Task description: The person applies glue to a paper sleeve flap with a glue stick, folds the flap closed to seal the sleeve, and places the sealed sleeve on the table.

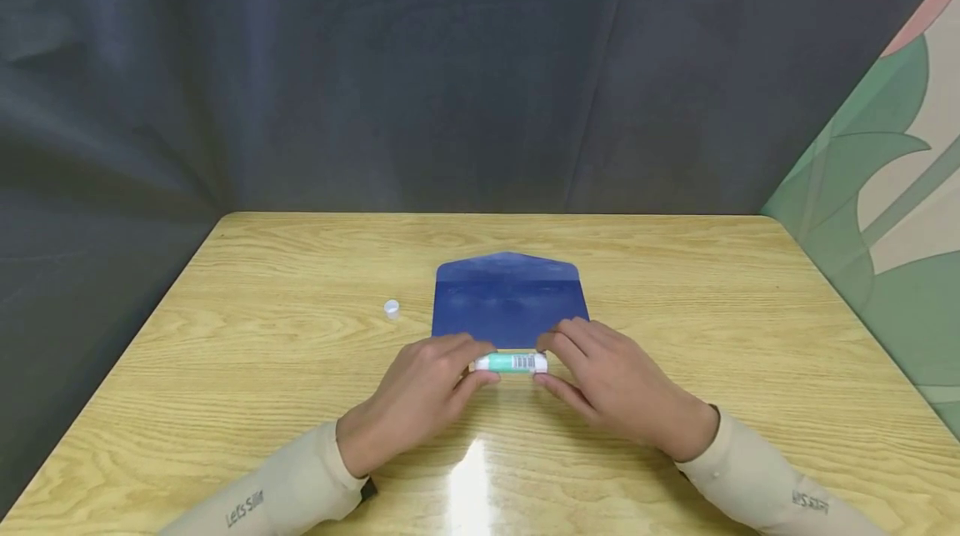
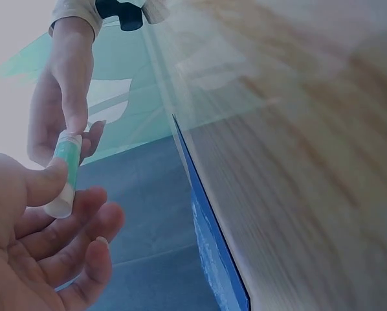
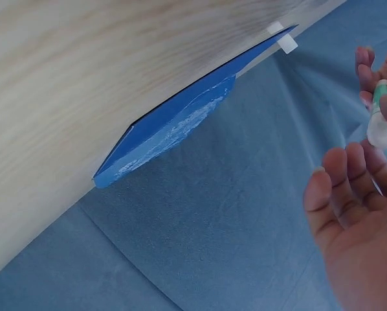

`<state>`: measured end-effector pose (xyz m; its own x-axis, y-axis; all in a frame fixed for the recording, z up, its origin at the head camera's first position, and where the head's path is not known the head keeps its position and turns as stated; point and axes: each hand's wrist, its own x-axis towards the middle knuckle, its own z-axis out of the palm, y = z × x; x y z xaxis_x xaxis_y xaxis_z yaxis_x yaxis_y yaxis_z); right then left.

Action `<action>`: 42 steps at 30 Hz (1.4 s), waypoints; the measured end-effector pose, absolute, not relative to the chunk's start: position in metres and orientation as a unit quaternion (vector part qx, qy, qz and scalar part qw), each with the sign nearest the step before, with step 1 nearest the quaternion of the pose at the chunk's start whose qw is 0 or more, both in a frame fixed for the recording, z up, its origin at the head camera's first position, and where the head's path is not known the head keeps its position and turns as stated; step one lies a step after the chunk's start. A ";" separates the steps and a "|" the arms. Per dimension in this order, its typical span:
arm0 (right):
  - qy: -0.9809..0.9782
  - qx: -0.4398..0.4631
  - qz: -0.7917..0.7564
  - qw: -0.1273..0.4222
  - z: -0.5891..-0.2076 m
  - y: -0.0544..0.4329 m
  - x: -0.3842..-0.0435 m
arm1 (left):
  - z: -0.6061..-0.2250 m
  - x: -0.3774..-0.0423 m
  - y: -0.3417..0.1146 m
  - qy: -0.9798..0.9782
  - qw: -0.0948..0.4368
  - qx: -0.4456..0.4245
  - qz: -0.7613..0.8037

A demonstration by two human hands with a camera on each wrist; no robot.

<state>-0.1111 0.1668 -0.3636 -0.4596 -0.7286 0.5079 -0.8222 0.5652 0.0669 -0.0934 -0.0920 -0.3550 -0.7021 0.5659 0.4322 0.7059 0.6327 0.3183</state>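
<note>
While left hand [image 1: 422,376] and right hand [image 1: 617,379] pinch the ends of a white-and-green cylindrical glue stick [image 1: 507,363] in front of the blue paper envelope [image 1: 510,307], twisting seems in hand, next probably calling for steady counter-grip.

Paper envelope [image 1: 510,307], glossy wood-grain table [image 1: 690,294].

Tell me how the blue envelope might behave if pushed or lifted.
The blue envelope looks thin at its edge, so probably light and bendy. Its open flap may flop when lifted. Lying flat, it should likely slide.
</note>
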 end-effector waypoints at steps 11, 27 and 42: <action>-0.845 0.458 0.108 0.255 -0.362 0.166 -0.109 | -0.353 -0.093 -0.092 -0.892 0.151 -0.359 -0.231; -0.829 0.479 0.131 0.255 -0.364 0.166 -0.110 | -0.354 -0.092 -0.091 -0.886 0.182 -0.363 -0.226; -0.835 0.476 0.118 0.249 -0.362 0.166 -0.109 | -0.354 -0.092 -0.092 -0.876 0.194 -0.377 -0.229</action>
<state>-0.1088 0.1655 -0.3624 -0.4221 -0.7371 0.5277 -0.8542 0.5183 0.0407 -0.0922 -0.0918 -0.3539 -0.6408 0.5711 0.5131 0.7490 0.6117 0.2546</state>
